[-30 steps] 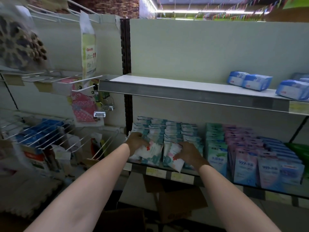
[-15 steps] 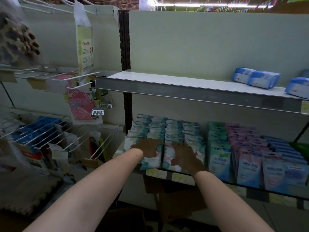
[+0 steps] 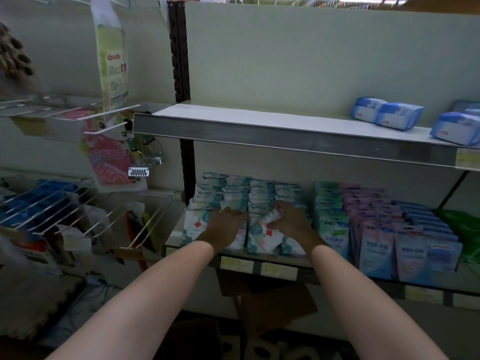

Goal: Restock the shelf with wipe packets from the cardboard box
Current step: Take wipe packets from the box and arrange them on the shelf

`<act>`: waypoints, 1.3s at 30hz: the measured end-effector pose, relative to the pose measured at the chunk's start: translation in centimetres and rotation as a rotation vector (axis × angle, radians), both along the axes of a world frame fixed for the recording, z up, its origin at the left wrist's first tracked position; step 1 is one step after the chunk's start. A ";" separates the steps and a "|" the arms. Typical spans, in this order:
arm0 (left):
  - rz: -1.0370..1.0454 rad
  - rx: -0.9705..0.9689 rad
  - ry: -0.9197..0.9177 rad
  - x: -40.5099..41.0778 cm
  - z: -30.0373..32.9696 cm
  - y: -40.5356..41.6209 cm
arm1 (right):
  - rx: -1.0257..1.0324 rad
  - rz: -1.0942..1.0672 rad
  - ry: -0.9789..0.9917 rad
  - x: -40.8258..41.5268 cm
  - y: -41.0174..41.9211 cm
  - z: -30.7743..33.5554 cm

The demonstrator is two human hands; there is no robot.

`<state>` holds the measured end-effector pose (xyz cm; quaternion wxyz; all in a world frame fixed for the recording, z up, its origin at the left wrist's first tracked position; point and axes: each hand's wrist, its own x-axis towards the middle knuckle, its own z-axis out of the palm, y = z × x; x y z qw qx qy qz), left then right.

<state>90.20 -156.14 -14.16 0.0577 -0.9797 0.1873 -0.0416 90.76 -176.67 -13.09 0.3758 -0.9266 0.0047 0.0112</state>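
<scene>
Several rows of white-and-teal wipe packets (image 3: 236, 189) with red crosses stand on the lower shelf (image 3: 283, 263). My left hand (image 3: 224, 227) lies flat with straight fingers against the front packets of the left rows. My right hand (image 3: 292, 222) curls round a tilted front packet (image 3: 267, 236) in the row beside it. The cardboard box (image 3: 275, 305) sits in shadow under the shelf, between my forearms.
Green, pink and blue packets (image 3: 379, 229) fill the shelf to the right. The upper shelf (image 3: 259, 118) holds blue packs (image 3: 389, 115) at its right end. Wire racks and hooks with hanging goods (image 3: 78, 203) stick out on the left.
Both hands have pushed the packets further onto the shelf. My left hand went from gripping a packet to lying flat on the row fronts. The view has tilted slightly.
</scene>
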 end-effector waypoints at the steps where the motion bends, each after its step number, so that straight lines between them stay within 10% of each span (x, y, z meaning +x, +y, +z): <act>1: 0.001 0.006 0.003 0.1 -0.2 0.0 | 0.071 -0.047 0.017 -0.1 0.0 0.1; 11: -0.015 0.012 0.069 0.1 -1.1 0.1 | 0.655 -0.406 -0.029 -1.7 1.5 -3.2; 33: -0.159 0.100 -0.209 -1.7 -2.3 1.1 | -0.290 -0.138 -0.164 -4.5 3.7 -5.0; 39: -0.106 -0.003 0.026 -2.2 -2.4 0.8 | -0.530 0.014 -0.113 -3.5 4.6 -5.7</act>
